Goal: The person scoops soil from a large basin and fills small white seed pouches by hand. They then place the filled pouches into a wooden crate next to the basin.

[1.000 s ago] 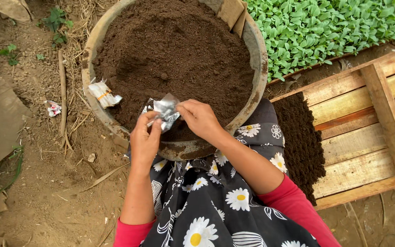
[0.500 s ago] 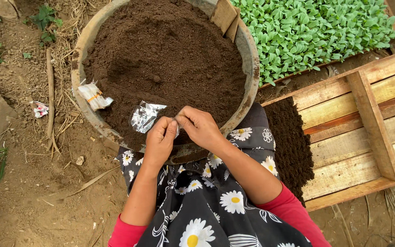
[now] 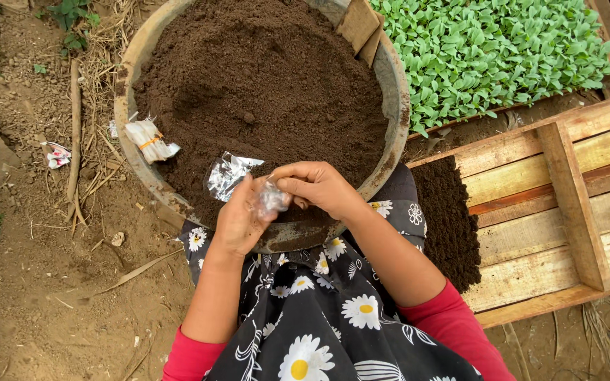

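Note:
My left hand [image 3: 236,220] and my right hand [image 3: 317,188] meet over the near rim of a big round basin [image 3: 398,99] filled with dark brown soil [image 3: 262,77]. Between their fingertips they pinch a small clear plastic packet [image 3: 272,199]. A crumpled silver foil packet [image 3: 224,173] lies on the soil just left of my hands, touching neither. I wear red sleeves and a black cloth with white daisies over my lap.
A folded white packet with an orange band [image 3: 147,138] rests on the basin's left rim. A tray of green seedlings [image 3: 488,49] stands at the back right. A wooden frame [image 3: 566,197], partly filled with soil [image 3: 450,219], lies at the right. Bare earth with dry stalks lies at the left.
The silver foil packet left my hands and now lies on the soil. My hands drew together and now hold a small clear packet between them.

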